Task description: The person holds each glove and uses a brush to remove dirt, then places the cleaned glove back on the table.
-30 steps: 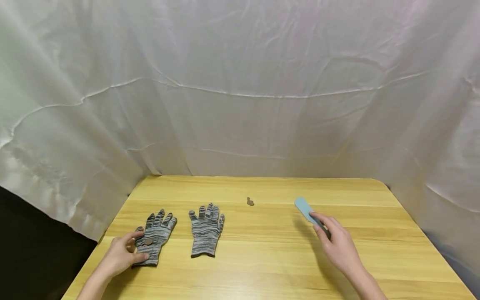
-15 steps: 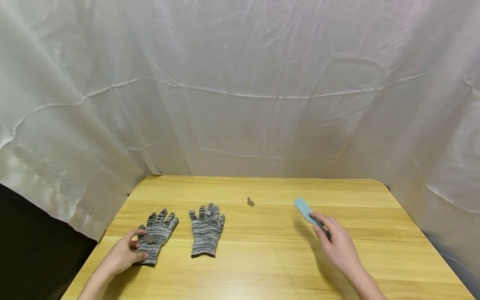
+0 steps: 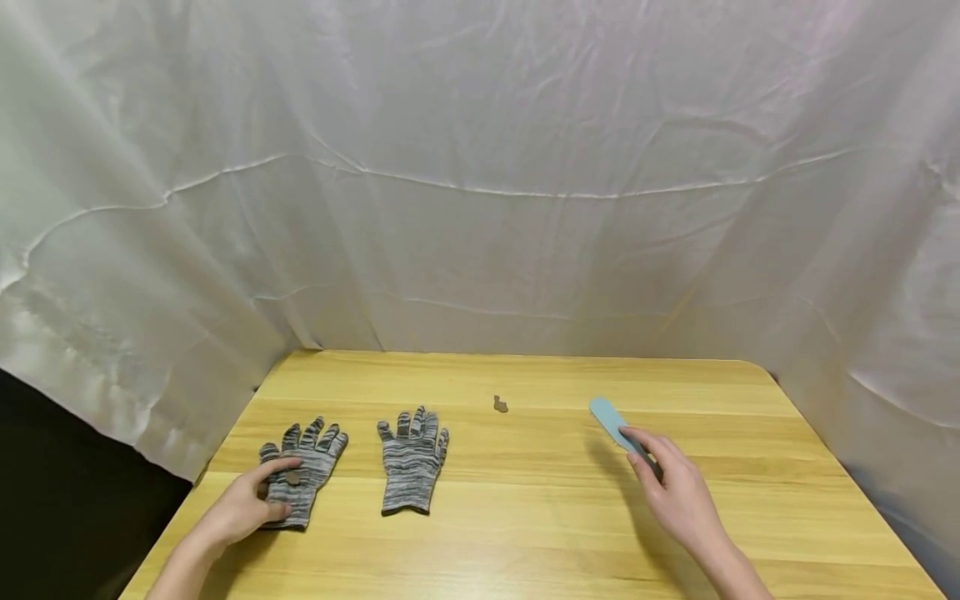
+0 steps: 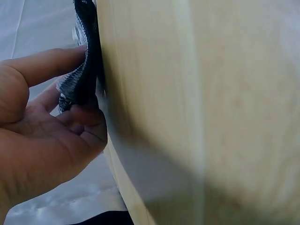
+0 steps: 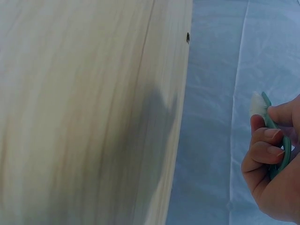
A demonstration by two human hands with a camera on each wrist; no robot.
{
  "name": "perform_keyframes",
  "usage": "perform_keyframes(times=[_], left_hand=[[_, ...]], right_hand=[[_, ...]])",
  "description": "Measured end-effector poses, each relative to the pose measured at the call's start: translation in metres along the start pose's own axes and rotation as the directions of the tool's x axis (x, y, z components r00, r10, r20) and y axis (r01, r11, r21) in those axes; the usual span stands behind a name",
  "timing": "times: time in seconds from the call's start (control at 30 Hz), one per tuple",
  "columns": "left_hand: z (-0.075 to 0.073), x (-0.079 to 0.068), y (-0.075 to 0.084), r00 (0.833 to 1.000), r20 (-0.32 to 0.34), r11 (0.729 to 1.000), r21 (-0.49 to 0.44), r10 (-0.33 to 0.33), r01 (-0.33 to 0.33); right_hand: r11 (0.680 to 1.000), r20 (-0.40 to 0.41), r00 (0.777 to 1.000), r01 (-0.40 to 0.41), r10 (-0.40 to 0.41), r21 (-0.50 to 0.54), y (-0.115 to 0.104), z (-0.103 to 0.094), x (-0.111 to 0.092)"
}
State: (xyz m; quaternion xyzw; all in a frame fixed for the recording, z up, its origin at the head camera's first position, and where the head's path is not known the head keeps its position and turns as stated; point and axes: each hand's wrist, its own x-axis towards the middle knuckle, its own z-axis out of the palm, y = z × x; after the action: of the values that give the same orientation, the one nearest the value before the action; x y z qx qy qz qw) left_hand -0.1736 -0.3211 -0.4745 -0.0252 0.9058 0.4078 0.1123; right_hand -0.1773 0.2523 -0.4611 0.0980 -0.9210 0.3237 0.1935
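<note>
A striped grey-and-black knit glove (image 3: 309,492) lies at the left of the table, with a round brown spot (image 3: 292,477) on its palm. At the glove's left edge, my left hand (image 3: 238,504) grips the fabric, thumb near the cuff and a finger reaching across the palm. The left wrist view shows the glove's edge (image 4: 83,70) bunched between my thumb and fingers. My right hand (image 3: 675,483) holds a light-blue brush (image 3: 609,417) above the table. Pale bristles (image 5: 258,105) show past my fingers in the right wrist view, facing the table side.
A second striped glove (image 3: 411,467) lies flat to the right of the first, fingers pointing away. A small brown stain (image 3: 500,404) marks the far part of the wooden table (image 3: 525,533). Pale grey curtains (image 3: 480,250) hang behind and around the table.
My left hand and the gripped glove have shifted slightly left, and the glove's thumb shows more fully. The right hand and brush stay almost still.
</note>
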Motion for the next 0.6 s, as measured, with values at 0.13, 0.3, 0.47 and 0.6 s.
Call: perform_keyframes(times=[0.13,0.3,0.47,0.6], left_hand=[[-0.0020,0.0016,-0.0049,1.000,-0.011,1.000,0.008,0.012,-0.012],[-0.0040,-0.0006,-0.0060,1.000,-0.021,0.999,-0.028,0.014,-0.015],[-0.0061,-0.0014,-0.0050,1.000,-0.021,0.995,-0.099,-0.009,0.007],[-0.0072,-0.0016,-0.0039,1.000,-0.024,0.989,-0.150,0.000,-0.004]], right_hand=[[1.000,-0.003,1.000,0.003,-0.003,-0.006,0.0012,-0.0001,-0.0008],[1.000,-0.002,1.000,0.002,-0.002,-0.004,0.0013,-0.0003,-0.0014],[1.000,0.002,1.000,0.000,0.000,0.000,0.0013,-0.0002,-0.0017],[1.000,0.001,1.000,0.000,0.000,0.003,0.0011,-0.0005,-0.0021]])
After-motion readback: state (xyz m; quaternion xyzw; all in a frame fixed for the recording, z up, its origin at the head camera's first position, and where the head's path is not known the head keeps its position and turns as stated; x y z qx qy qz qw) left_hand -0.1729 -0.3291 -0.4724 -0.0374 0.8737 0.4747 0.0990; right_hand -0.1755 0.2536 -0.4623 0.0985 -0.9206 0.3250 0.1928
